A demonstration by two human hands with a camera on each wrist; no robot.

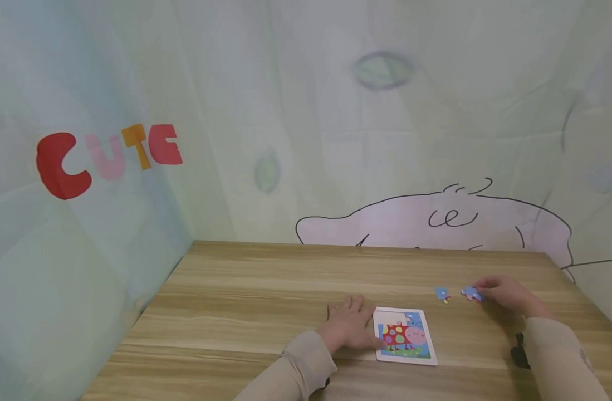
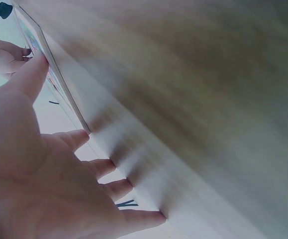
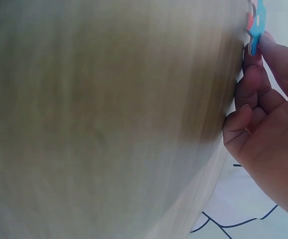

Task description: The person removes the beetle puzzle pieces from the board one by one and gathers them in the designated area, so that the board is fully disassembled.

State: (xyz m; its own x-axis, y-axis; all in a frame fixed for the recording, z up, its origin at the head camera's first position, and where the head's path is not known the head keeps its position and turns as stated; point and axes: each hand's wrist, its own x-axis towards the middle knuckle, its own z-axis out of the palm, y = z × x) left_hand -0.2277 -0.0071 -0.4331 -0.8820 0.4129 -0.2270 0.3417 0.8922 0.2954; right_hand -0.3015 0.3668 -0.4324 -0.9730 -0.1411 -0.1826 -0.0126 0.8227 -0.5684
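Note:
A jigsaw puzzle in a white tray (image 1: 407, 363) lies on the table, showing a red, spotted ladybug-like figure with a pink face; its upper left part is bare. My left hand (image 1: 349, 326) is spread at the tray's left side, its thumb (image 2: 33, 77) over the tray's edge and its fingertips on the tabletop. Further right, my right hand (image 1: 506, 292) pinches a blue puzzle piece (image 1: 471, 293) between thumb and index finger. In the right wrist view that puzzle piece (image 3: 257, 27) is tilted up at the fingertips, and the other fingers are curled near the table.
A second blue puzzle piece (image 1: 441, 294) lies on the wooden table (image 1: 265, 301), just left of the held one. Behind the table hangs a printed cloth backdrop (image 1: 306, 139), with another cloth wall bearing coloured letters (image 1: 64, 166) at the left.

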